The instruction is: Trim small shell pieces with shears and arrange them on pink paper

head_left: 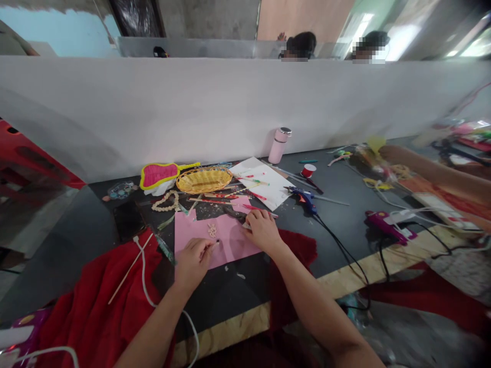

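My left hand point(194, 260) is over the left part of a pink sheet point(238, 237), thumb and forefinger pinched on a tiny dark-tipped piece point(217, 242) too small to name. Just beyond those fingertips lies a little pile of pale beads or shells point(212, 230). My right hand point(264, 230) is at the sheet's right side, its fingers curled over a dark tool that looks like pliers point(235, 213); the hand hides part of it. A heart-shaped ring of pale pieces point(166, 201) lies past the sheet's far left corner.
A yellow wicker basket point(204, 180), pink-and-yellow paddle point(159, 176), white paper point(264, 184) and pink bottle point(280, 145) stand towards the white partition point(192, 112). Blue glue gun point(305, 198) and its cord lie right. Red cloth point(111, 286) covers the near left. Another person's arm point(422, 166) reaches in right.
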A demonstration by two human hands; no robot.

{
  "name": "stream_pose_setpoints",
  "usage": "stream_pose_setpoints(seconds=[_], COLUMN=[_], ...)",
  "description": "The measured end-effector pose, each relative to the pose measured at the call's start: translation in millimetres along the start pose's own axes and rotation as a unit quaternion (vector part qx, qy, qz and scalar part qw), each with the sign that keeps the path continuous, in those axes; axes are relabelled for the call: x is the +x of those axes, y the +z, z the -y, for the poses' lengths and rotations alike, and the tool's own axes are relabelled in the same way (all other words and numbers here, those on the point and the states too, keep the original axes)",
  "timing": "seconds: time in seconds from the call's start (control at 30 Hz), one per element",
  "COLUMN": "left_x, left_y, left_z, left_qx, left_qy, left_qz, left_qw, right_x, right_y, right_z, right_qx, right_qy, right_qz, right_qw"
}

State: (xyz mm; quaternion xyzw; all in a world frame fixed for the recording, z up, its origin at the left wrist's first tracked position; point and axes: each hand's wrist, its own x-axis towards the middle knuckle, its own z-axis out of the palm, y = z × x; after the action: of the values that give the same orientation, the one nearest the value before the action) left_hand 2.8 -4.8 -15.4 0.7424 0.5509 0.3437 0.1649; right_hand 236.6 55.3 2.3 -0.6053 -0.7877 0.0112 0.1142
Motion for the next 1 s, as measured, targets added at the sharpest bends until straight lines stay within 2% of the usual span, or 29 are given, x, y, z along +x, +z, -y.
stream_pose_setpoints(seconds=[0.17,0.37,0.47,0.53,0.6,0.63,0.7,0.77,0.8,0.83,0.87,0.9,0.93,1.0], left_x=[0.6,0.9,2.0,2.7,3.4,3.8,4.5,5.5,6.0,6.5,7.1,7.6,8.0,8.6], left_y=[-1.3,-1.2,-2.6,-3.7,-5.0,-5.8,-7.3,-8.5,-8.8,-8.9,-8.8,-8.6,-8.3,-8.0], left_z=[-0.5,1.0,1.1,0.0,-1.5,-2.0,-2.3,-1.6,-1.0,-0.4,0.1,0.4,0.4,-0.5], left_qx=[-0.008,-0.023,-0.049,-0.074,-0.104,-0.121,-0.161,-0.211,-0.238,-0.266,-0.293,-0.321,-0.347,-0.399], left_qy=[-0.004,-0.010,-0.037,-0.069,-0.107,-0.125,-0.154,-0.177,-0.186,-0.193,-0.200,-0.206,-0.212,-0.225], left_qz=[0.000,-0.005,-0.028,-0.043,-0.052,-0.054,-0.058,-0.065,-0.066,-0.068,-0.070,-0.071,-0.072,-0.076], left_qw=[1.000,1.000,0.998,0.994,0.987,0.983,0.973,0.959,0.951,0.942,0.932,0.922,0.911,0.886], right_x=[1.2,4.8,6.1,6.8,7.4,7.5,7.0,5.7,4.7,3.6,2.4,1.2,-0.1,-2.8], right_y=[3.6,7.2,2.2,-3.1,-8.5,-10.9,-14.6,-17.2,-18.1,-18.8,-19.3,-19.5,-19.4,-18.5], right_z=[-0.4,-1.9,-4.1,-5.9,-6.7,-6.4,-4.1,-0.4,1.4,3.1,4.6,5.8,7.0,9.4], right_qx=[-0.002,0.001,0.065,0.163,0.305,0.391,0.567,0.696,0.731,0.748,0.746,0.728,0.693,0.578], right_qy=[0.008,-0.006,0.015,0.036,0.064,0.078,0.101,0.105,0.100,0.093,0.085,0.074,0.060,0.014], right_qz=[0.015,-0.015,-0.073,-0.133,-0.149,-0.138,-0.095,-0.051,-0.034,-0.020,-0.011,-0.007,-0.010,-0.036], right_qw=[1.000,1.000,0.995,0.977,0.939,0.907,0.812,0.709,0.674,0.657,0.660,0.681,0.718,0.815])
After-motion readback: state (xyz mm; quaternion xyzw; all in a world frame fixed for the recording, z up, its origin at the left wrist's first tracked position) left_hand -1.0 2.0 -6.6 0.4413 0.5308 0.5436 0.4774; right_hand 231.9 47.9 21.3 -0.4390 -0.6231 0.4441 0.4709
